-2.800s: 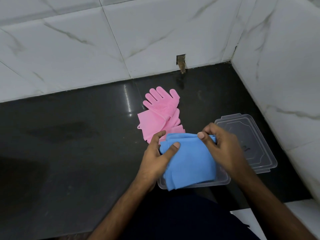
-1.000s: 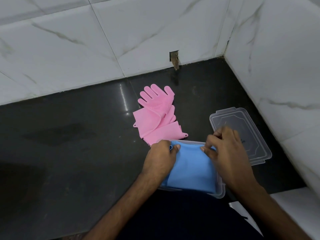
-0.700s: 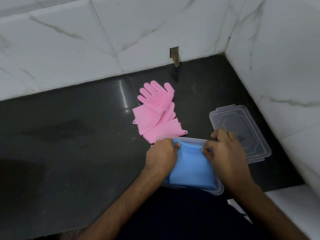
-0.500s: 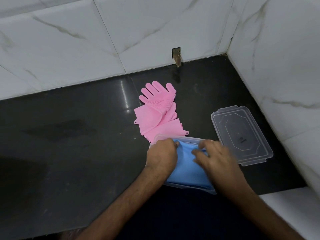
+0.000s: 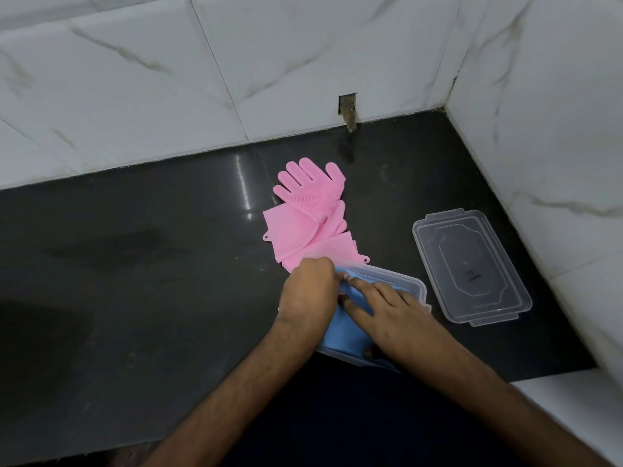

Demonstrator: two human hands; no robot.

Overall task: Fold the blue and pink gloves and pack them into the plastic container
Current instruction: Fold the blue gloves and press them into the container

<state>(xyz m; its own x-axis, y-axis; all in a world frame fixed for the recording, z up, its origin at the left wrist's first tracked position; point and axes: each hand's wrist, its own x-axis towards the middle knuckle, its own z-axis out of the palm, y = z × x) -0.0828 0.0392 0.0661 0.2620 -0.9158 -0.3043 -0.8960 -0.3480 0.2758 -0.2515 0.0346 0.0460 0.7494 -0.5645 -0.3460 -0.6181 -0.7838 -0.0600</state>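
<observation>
The folded blue gloves point(image 5: 342, 332) lie inside the clear plastic container point(image 5: 409, 281) at the front edge of the black counter. My left hand point(image 5: 308, 291) curls over the container's left end, fingers gripping the blue fold. My right hand point(image 5: 387, 308) lies flat on top of the blue gloves, fingers spread and pressing down. The pink gloves point(image 5: 308, 217) lie loosely crossed on the counter just behind the container, fingers pointing toward the wall. Both hands hide most of the blue gloves.
The container's clear lid point(image 5: 470, 266) lies flat on the counter to the right. White marble tile walls point(image 5: 236, 62) close the back and right sides. A small hole point(image 5: 347, 107) sits in the back wall. The black counter point(image 5: 118, 264) stretches left.
My right hand has slid left from the container's right end onto the top of the blue gloves and flattened. My left hand stays at the left end.
</observation>
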